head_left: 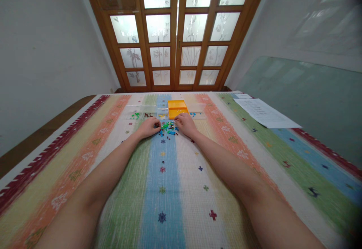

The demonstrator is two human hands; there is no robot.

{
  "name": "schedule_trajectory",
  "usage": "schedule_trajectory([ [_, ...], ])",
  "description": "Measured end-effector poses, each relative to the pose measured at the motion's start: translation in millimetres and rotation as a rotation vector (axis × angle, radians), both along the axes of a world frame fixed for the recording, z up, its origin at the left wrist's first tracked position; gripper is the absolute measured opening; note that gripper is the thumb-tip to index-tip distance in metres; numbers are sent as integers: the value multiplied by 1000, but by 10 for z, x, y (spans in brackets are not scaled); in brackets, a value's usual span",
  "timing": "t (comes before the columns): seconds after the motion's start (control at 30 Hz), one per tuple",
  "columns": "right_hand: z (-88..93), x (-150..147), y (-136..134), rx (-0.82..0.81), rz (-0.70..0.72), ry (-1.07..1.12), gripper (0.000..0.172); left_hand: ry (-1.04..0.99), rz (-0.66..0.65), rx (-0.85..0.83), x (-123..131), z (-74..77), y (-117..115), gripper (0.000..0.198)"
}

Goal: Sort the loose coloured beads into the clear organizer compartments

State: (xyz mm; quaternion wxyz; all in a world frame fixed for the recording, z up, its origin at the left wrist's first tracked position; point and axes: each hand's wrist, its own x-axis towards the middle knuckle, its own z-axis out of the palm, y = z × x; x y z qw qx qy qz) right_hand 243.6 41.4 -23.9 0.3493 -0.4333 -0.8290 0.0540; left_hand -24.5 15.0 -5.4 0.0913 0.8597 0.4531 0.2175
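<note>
A small pile of mixed building pieces point(169, 126), green, blue, brown and white, lies on the tablecloth between my hands. At its left edge, my left hand point(149, 127) rests with curled fingers; something dark shows by the fingertips, too small to name. My right hand point(186, 124) sits at the right edge, its fingers bent together over the pile's side, and their tips are partly hidden. Just behind the pile stands an open orange box point(177, 104) with a few light pieces inside. Clear containers beside it hold green pieces point(135, 115), brown pieces point(148, 115), yellow pieces point(162, 116) and blue pieces point(193, 114).
The table wears a striped, patterned tablecloth point(162, 181). White printed sheets point(264, 111) lie at the far right edge. Beyond the table are wooden doors with frosted panes point(160, 57). A pale green glass panel point(305, 90) stands on the right, against the wall.
</note>
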Motion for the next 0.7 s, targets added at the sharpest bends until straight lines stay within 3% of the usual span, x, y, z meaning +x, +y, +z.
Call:
schedule_trajectory([
  [0.27, -19, -1, 20, -5, 4, -5, 16, -123, 41, -64, 5, -113, 62, 12],
  [0.57, -3, -1, 13, -2, 12, -15, 16, -576, 186, -179, -48, -150, 155, 21],
  [0.7, 5, 0, 4, -10, 12, -16, 16, -791, 291, -152, -174, -186, 269, 25],
])
